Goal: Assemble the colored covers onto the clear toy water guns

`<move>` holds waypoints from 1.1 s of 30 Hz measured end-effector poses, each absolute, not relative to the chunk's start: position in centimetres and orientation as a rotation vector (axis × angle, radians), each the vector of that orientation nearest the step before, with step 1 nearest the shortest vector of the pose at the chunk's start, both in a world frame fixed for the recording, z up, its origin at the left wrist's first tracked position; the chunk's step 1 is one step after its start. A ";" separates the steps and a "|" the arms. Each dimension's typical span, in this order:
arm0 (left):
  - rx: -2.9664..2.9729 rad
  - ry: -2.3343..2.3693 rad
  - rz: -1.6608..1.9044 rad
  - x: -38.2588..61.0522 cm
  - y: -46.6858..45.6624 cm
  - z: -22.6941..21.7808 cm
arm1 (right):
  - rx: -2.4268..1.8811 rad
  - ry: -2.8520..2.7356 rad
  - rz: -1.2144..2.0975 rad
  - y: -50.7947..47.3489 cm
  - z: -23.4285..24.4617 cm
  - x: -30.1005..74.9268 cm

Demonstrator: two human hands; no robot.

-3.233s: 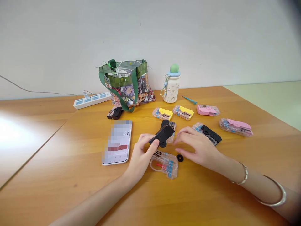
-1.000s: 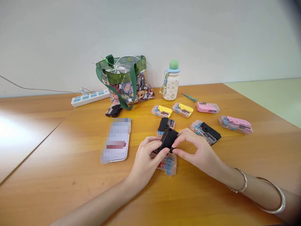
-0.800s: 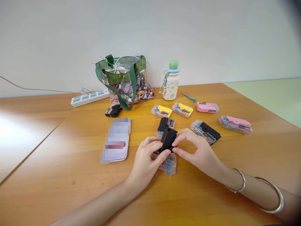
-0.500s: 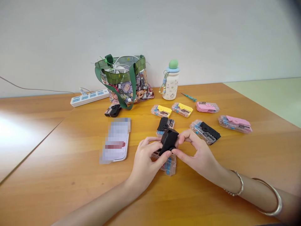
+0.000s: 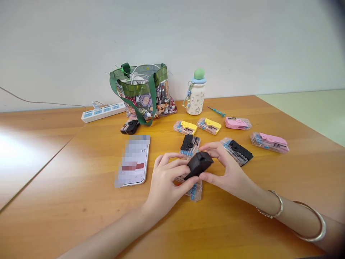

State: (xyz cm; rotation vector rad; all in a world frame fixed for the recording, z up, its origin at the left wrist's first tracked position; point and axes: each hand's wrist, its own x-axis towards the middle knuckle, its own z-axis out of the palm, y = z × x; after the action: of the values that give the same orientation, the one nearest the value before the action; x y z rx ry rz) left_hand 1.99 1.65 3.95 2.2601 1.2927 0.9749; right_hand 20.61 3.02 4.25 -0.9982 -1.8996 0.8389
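Over the middle of the table I hold a small black plastic casing (image 5: 199,163), tilted with its far end to the right. My left hand (image 5: 169,181) grips its left side between thumb and fingers. On its right side, my right hand (image 5: 228,171) has thumb and fingertips curled around the edge. Beneath it lies a clear pack with blue parts (image 5: 195,190), partly hidden by my left hand. Just behind stands a similar clear pack with a black part (image 5: 188,143). Another black-and-clear pack (image 5: 238,151) lies to the right of my right hand.
Two yellow packs (image 5: 210,126), two pink packs (image 5: 271,142) and a teal screwdriver (image 5: 217,111) lie farther back. A phone (image 5: 134,162) is at left, near another black pack (image 5: 130,126). Behind are a power strip (image 5: 104,112), a tote bag (image 5: 145,97) and a bottle (image 5: 196,95).
The black casing has been turned from nearly upright to leaning right. My right hand's upper fingers have moved up and left around it. A number now shows on the phone screen.
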 end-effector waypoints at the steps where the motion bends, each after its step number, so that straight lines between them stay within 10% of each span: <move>1: 2.328 1.281 0.972 1.9 1.7 4.1 | -1.008 -1.938 0.851 3.2 4.5 20.7; 20: 2.705 0.949 0.312 -0.2 3.4 5.0 | -0.864 -0.834 1.779 5.9 3.9 22.0; 33: 1.561 1.027 0.820 0.3 3.6 4.4 | -0.958 -0.889 1.779 5.6 4.1 22.0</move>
State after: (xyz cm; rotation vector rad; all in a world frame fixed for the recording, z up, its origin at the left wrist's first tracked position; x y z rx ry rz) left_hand 0.29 3.60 4.40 1.5611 1.0272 0.8200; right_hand 21.97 5.64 4.11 -0.9578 -0.8887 1.7791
